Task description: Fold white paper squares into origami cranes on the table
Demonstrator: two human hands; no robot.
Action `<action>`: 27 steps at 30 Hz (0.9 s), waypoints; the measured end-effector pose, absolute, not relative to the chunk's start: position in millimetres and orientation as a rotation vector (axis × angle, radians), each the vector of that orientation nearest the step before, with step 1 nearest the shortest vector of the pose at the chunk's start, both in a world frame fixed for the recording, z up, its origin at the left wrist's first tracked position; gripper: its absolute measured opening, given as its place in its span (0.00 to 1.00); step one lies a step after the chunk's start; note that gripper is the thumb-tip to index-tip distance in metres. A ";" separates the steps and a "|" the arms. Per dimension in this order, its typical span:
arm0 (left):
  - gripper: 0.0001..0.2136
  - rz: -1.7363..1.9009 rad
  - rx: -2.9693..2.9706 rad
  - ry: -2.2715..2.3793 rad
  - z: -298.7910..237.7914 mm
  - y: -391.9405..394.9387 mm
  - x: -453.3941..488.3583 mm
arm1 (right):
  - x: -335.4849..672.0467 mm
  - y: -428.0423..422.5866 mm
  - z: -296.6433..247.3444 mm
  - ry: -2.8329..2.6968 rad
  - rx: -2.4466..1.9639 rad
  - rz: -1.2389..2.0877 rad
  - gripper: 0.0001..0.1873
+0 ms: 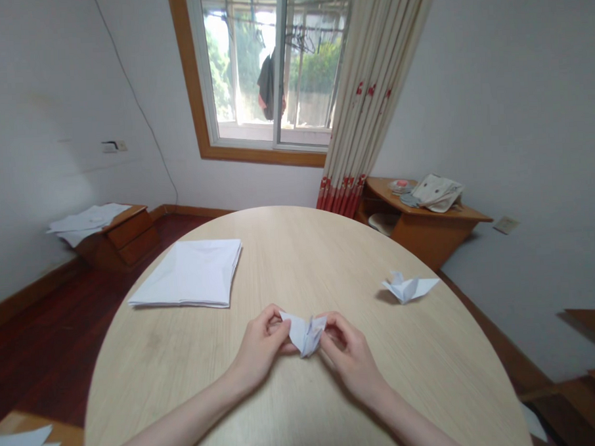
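Observation:
A small, partly folded piece of white paper [305, 334] is held just above the round wooden table [299, 262], near its front middle. My left hand [261, 346] pinches the paper's left side with closed fingers. My right hand [347, 349] pinches its right side the same way. A finished folded white paper figure [407, 287] lies on the table to the right, apart from both hands. A stack of flat white paper sheets [188, 274] rests on the table at the left, beyond my left hand.
A low wooden cabinet [123, 237] with white sheets on top stands by the left wall. A wooden corner desk [420, 227] with a bag sits at the right under a striped curtain [371, 95]. A window [275, 66] is straight ahead.

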State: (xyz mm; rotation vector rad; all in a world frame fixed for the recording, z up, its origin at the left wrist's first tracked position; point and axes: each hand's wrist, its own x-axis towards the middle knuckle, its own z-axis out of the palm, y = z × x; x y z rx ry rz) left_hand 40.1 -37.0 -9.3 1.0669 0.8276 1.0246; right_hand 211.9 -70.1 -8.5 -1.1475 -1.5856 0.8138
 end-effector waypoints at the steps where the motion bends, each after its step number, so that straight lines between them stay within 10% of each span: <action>1: 0.17 1.029 1.052 0.829 -8.1 -37.3 40.3 | 212.3 -69.6 -8.5 -1.542 -1.159 0.871 0.09; 27: 0.11 1.057 1.605 1.045 -20.4 2.1 13.8 | 239.5 -44.5 -7.5 -1.280 -1.160 1.184 0.18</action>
